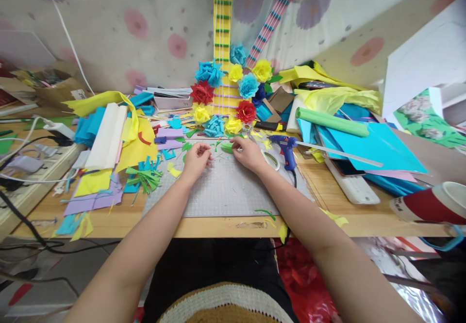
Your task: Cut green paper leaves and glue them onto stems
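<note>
My left hand [197, 161] is over the grey cutting mat [214, 201], its fingers curled together near the thumb. Whatever may be between those fingertips is too small to make out. Opposite it, my right hand [248, 154] is closed at the fingertips on a green paper leaf [226, 147], which sticks out to the left. Small green scraps lie between the hands. Just behind them stands a yellow paper guitar [222, 37] trimmed with red, blue and yellow paper flowers. A roll of tape [271, 160] lies beside my right wrist.
A blue glue gun [286, 148] with a glue stick rests right of the mat. Crepe paper rolls [105, 136] and cut strips [143, 180] crowd the left. Coloured sheets [382, 146], a white power bank [355, 187] and a paper cup [433, 201] are at the right. A power strip [36, 177] lines the left edge.
</note>
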A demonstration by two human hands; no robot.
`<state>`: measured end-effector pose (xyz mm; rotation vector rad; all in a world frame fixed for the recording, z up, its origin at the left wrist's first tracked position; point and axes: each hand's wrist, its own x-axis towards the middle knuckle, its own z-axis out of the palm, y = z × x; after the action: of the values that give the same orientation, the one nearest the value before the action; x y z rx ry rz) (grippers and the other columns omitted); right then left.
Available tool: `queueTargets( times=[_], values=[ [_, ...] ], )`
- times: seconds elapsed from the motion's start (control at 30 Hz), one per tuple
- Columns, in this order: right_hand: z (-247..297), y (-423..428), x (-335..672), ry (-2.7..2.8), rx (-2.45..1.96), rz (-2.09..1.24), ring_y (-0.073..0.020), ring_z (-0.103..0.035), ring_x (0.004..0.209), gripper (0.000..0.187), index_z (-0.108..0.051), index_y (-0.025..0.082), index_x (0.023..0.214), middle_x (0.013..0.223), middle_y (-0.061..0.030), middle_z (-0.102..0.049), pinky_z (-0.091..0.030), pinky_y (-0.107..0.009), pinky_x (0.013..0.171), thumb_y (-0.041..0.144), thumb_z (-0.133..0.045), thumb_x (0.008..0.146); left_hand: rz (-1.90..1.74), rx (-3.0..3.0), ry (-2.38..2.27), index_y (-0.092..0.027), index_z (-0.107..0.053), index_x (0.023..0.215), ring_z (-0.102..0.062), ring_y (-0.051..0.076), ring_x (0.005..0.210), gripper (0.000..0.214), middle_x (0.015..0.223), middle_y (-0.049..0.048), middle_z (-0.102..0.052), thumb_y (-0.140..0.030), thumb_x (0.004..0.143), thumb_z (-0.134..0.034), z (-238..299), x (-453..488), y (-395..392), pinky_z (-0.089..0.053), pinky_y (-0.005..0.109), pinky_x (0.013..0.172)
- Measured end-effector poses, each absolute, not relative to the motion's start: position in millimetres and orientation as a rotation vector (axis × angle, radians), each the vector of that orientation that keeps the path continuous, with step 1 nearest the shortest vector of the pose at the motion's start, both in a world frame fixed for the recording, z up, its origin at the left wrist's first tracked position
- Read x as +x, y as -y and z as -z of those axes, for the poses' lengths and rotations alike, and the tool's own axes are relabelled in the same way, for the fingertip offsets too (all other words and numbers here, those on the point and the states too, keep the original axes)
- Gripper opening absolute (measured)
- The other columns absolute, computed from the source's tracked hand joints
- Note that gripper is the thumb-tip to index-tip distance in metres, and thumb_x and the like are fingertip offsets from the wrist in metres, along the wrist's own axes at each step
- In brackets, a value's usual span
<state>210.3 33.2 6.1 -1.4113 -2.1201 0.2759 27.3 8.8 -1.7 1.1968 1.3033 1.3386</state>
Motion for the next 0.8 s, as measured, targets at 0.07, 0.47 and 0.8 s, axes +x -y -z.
queueTargets(
  times=[0.07, 0.47, 0.8],
  values=[
    [-5, -36, 211, 1.948, -1.395, -0.458, -0.0154, -0.060, 0.077, 0.031, -0.059, 0.020, 0.098, 0.082, -0.0016, -0.067, -0.045, -0.030, 0.075, 0.011, -0.052, 0.070, -1.341, 1.202, -1.305, -0.017, -0.054, 0.071, -0.060, 0.012, 0.055, 0.009, 0.061, -0.0026, -0.056, -0.020, 0.063, -0.056, 2, 27, -9, -0.046, 0.020, 0.044],
    [-22, -24, 205, 1.489, -1.055, -1.522, -0.0097, -0.058, 0.061, 0.029, -0.057, 0.017, 0.079, 0.067, 0.0018, -0.061, -0.046, -0.023, 0.058, 0.018, -0.070, 0.053, -1.262, 1.029, -1.068, -0.014, -0.058, 0.072, -0.063, 0.016, 0.063, 0.033, 0.066, 0.0003, -0.061, -0.034, 0.052, -0.076, -9, 38, 0, -0.053, 0.031, 0.059],
    [-51, 0, 268, 1.956, -1.714, -0.993, -0.0123, -0.056, 0.056, 0.022, -0.058, 0.019, 0.070, 0.062, -0.0018, -0.063, -0.040, -0.024, 0.051, 0.041, -0.060, 0.071, -1.255, 0.991, -1.114, -0.014, -0.056, 0.072, -0.063, 0.014, 0.058, 0.032, 0.061, -0.0020, -0.059, -0.029, 0.052, -0.076, -7, 37, -2, -0.051, 0.025, 0.052]
  ],
)
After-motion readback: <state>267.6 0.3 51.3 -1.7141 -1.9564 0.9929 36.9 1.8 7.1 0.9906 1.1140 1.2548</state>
